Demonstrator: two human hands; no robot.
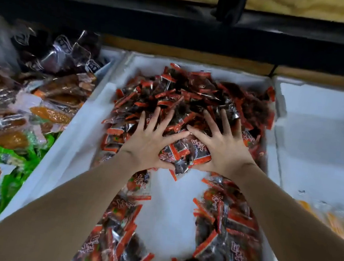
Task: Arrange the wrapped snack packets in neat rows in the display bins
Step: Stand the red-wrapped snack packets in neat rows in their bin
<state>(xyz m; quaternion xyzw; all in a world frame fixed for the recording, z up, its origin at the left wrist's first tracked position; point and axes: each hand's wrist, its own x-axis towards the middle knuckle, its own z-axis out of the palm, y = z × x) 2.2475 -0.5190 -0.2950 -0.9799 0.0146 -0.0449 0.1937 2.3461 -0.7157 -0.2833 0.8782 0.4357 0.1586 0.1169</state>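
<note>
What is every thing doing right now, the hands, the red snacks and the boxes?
left hand: open, fingers spread, flat on the red packets.
right hand: the same.
red packets: heaped messily, not in rows.
middle bin: part full, bare floor showing.
right bin: almost bare, few yellow packets.

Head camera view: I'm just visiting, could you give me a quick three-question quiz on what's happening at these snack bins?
1. True or false: the left hand and right hand lie flat, fingers spread, on the red packets.
2. The right bin holds wrapped snacks of which colour? A green, B yellow, C blue.
3. Fill in: the middle bin shows its bare white floor ____ the two forearms.
Key: 1 true; 2 B; 3 between.
</note>
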